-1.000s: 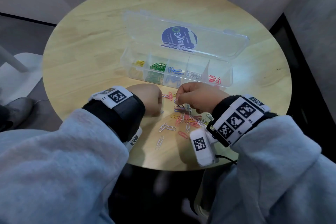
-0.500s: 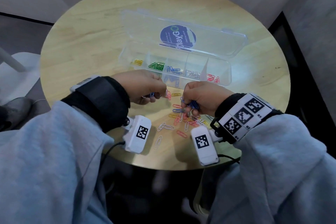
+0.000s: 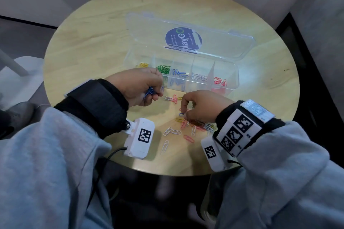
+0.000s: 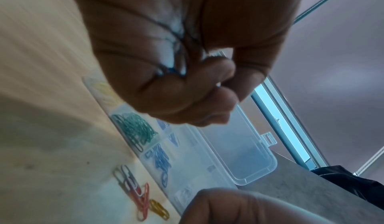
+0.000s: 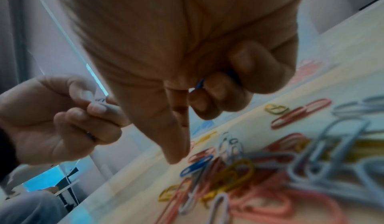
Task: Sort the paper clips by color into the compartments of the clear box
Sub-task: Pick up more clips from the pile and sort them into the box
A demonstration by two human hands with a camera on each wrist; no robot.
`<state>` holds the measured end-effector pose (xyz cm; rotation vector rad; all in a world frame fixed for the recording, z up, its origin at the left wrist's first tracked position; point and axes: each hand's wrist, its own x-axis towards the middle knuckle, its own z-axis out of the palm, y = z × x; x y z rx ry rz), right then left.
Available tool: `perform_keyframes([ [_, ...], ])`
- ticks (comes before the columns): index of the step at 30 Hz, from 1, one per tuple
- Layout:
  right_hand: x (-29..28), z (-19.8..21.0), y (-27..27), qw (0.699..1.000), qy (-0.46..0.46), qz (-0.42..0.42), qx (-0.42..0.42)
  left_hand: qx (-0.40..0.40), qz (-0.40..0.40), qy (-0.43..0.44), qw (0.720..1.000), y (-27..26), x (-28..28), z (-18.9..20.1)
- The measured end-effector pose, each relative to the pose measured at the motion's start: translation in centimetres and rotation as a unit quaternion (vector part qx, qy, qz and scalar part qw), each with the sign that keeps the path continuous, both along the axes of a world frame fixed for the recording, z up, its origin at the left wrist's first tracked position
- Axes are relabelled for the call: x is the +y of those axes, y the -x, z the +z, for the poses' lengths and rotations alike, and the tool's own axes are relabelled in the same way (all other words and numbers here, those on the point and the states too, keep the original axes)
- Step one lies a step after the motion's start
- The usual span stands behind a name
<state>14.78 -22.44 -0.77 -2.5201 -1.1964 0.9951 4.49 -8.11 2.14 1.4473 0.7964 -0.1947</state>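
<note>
Round pale wooden table (image 3: 93, 42): carries a clear plastic compartment box (image 3: 235, 72), lid open and laid back, blue round label on the lid.

Box compartments, left to right: yellow, green (image 3: 163, 69), blue (image 3: 179, 73), white and red paper clips, one colour each.

Loose mixed pile of coloured paper clips (image 3: 193, 126): on the table in front of the box.

Left hand (image 3: 137, 87): raised near the box front, fingers curled around a bunch of blue paper clips (image 3: 149, 92).

Right hand (image 3: 202, 106): over the pile, forefinger extended down beside a single blue paper clip (image 5: 196, 165); remaining fingers curled, a blue clip held among them.
</note>
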Motion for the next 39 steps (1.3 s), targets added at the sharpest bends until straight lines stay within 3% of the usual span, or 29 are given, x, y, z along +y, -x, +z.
perform_keyframes([
  [11,0.8,-0.4,0.5,0.996,0.03,0.045,-0.071,0.009,0.081,0.097,0.992,0.2,0.0,-0.2],
  [15,0.6,-0.1,0.3,1.0,0.029,0.011,-0.001,-0.024,0.115,0.144,0.983,0.2,-0.3,-0.5],
  [19,0.3,1.3,-0.2,0.986,-0.035,-0.079,0.14,-0.059,0.126,0.161,0.977,0.2,-0.2,-0.3],
  [23,0.0,2.4,-0.6,0.947,-0.1,-0.156,0.263,-0.084,0.129,0.148,0.977,0.1,-0.1,0.0],
  [27,-0.1,3.4,-1.4,0.861,-0.203,-0.267,0.383,-0.1,0.13,0.141,0.976,0.1,0.2,0.2],
  [32,0.4,5.0,-2.5,0.786,-0.294,-0.335,0.428,-0.111,0.131,0.112,0.979,-0.9,0.5,0.9],
  [39,2.9,5.7,-3.5,0.73,-0.35,-0.387,0.442,-0.116,0.132,0.067,0.982,-4.1,1.3,2.0],
])
